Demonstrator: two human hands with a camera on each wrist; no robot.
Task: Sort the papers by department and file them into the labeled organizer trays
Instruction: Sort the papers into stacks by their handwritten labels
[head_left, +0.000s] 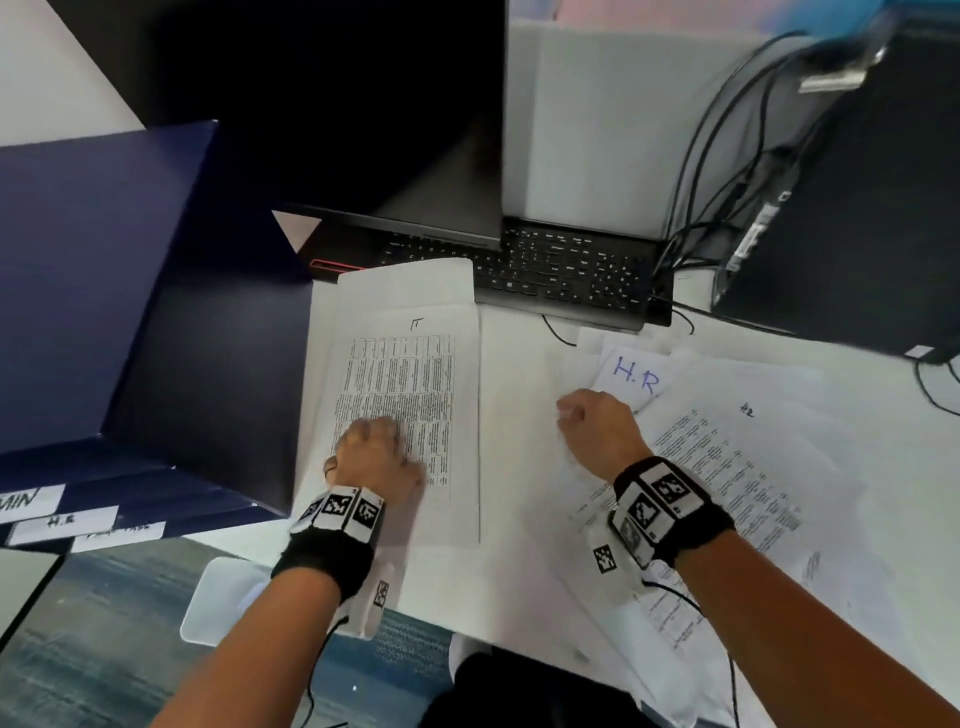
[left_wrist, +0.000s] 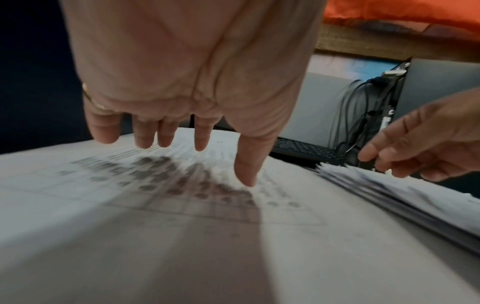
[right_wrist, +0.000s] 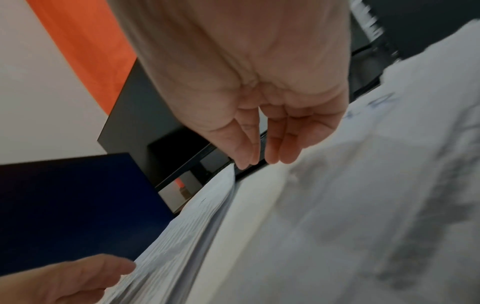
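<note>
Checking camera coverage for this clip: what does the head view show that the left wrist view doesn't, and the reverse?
Only the head view shows the labeled organizer trays, the H.R sheet and both wristbands. Only the left wrist view shows the left hand from the palm side, fingers straight and spread, its thumb tip on the printed stack, and a ring. Both show the right hand, the keyboard and the papers.

- A white sheet (head_left: 631, 371) at the top of the right-hand paper pile bears "H.R" handwritten in blue.
- The first white label (head_left: 28, 501) on the dark blue organizer shows "MIN", its start cut off.
- The second label (head_left: 65, 521) reads "H.R".
- The printed tables on the papers are too blurred to read.
</note>
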